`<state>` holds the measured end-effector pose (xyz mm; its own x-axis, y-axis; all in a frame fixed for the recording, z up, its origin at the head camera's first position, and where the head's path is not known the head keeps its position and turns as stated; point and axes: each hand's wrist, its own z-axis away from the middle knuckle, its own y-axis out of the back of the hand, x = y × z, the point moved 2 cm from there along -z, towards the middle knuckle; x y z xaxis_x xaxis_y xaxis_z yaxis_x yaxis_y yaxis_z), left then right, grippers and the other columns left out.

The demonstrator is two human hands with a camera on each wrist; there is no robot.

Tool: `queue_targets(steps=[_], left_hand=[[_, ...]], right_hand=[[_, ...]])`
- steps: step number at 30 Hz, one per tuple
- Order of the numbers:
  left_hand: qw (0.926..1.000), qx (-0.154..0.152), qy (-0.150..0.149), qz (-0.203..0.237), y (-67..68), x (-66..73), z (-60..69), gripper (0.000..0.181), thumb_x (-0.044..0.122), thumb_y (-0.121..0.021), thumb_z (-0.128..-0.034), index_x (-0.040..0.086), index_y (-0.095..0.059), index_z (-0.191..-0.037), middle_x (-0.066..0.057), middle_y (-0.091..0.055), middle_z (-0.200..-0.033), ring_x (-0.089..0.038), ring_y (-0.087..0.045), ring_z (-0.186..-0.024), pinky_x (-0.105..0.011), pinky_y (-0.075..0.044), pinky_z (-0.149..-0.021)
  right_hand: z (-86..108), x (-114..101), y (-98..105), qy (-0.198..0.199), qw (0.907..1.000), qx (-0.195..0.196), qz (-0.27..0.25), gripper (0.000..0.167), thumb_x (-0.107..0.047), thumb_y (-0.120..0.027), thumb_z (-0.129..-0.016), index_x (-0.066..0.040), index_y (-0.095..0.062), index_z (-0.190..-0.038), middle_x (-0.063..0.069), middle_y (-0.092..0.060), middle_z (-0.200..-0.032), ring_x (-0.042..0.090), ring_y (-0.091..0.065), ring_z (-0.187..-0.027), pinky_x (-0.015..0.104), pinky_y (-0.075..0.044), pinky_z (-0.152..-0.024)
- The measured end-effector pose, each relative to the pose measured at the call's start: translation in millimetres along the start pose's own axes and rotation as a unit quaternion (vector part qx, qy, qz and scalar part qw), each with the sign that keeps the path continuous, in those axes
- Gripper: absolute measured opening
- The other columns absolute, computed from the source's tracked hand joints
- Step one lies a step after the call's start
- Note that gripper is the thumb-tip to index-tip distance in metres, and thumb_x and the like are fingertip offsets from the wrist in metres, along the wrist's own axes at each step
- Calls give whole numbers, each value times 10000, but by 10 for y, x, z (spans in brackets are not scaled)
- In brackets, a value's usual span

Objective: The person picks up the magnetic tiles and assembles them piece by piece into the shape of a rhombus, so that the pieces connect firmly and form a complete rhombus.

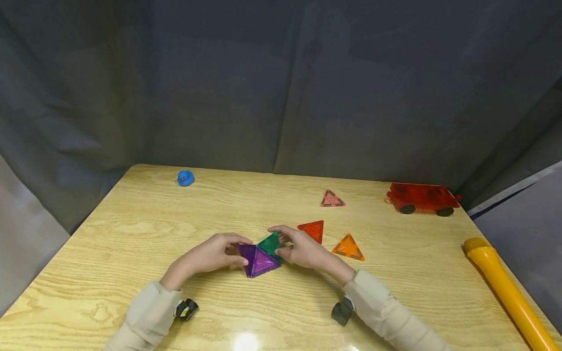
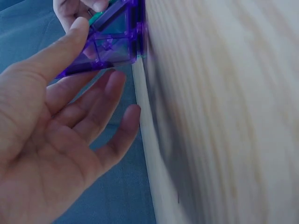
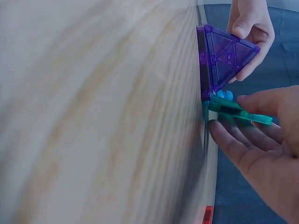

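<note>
Purple base tile (image 1: 265, 262), one, lies flat on the desk (image 1: 114, 209) between the person's hands; likely put there so both can reach it. Nearest edge first: one yellow tube (image 1: 504, 287), well right of the base tile, slanting toward the person; probably kept aside for elbow room.

Hands, two. Left hand (image 1: 217, 253), left of the base tile: thumb and forefinger narrow, pinching one purple side tile (image 1: 248, 253); other fingers loose. That tile tilts up at the base tile's left edge, presumably held because it would tip unsupported. Right hand (image 1: 303, 248), right of the base tile: thumb and fingers pinch one green tile (image 1: 269, 243), raised at the base tile's far right edge, likely for the same reason.

Farther, right of the base tile: one orange tile (image 1: 349, 247), one red tile (image 1: 313, 230), one pink tile (image 1: 332, 199), seemingly parked within right-hand reach. Triangles total six, two purple.

Farthest: one red toy car (image 1: 423, 198) beyond and right of the base tile, one blue duck (image 1: 186, 178) beyond and left; likely out of the way.
</note>
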<state>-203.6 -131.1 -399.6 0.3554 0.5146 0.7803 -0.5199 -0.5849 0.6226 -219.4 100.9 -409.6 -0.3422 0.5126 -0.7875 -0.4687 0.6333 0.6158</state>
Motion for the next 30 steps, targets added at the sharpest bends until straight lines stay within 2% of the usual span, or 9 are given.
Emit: queue_targets(steps=[7,12,17,23,30], left_hand=[[9998,-50,-34,204,-45,11,-15,465,206,-648,-914,-30,-540,-1299,-185,-589,-1237,-289,-600,-1084,-390,-505,-898],[9998,-47,-89,175,-65,35,-18,475,210,-623,-931,-30,-515,-1326,-209,-549,-1292,-316,-580,-1123,-413,-491,-922],[9999,-7,-133,94,-87,68,-30,495,224,-603,-943,-28,-488,-1354,-206,-539,-1298,-306,-583,-1120,-372,-499,-909],[9996,-51,-248,77,-115,116,-37,498,230,-578,-958,-23,-468,-1374,-208,-520,-1294,-310,-578,-1114,-359,-505,-896],[9996,9,-231,-145,-154,160,-49,502,252,-575,-959,-17,-476,-1371,-185,-515,-1300,-275,-583,-1074,-360,-509,-870]], right_hand=[[16,2,-32,2,9995,-11,-311,482,-38,-585,-926,-61,-460,-1391,113,-622,-1210,290,-577,-1131,420,-502,-883],[29,-25,-47,42,9996,26,-295,427,-51,-582,-933,-69,-507,-1353,112,-605,-1243,290,-558,-1162,457,-464,-945],[34,-55,-52,176,9996,2,-217,354,-73,-577,-944,-56,-560,-1297,105,-630,-1186,258,-582,-1109,437,-482,-915],[41,-73,-52,193,9997,-37,-166,348,-82,-591,-936,-82,-579,-1284,94,-627,-1197,234,-590,-1086,422,-490,-901],[42,-82,-83,305,9991,-150,-271,303,-62,-604,-927,-93,-607,-1229,85,-619,-1191,212,-599,-1039,311,-530,-803]])
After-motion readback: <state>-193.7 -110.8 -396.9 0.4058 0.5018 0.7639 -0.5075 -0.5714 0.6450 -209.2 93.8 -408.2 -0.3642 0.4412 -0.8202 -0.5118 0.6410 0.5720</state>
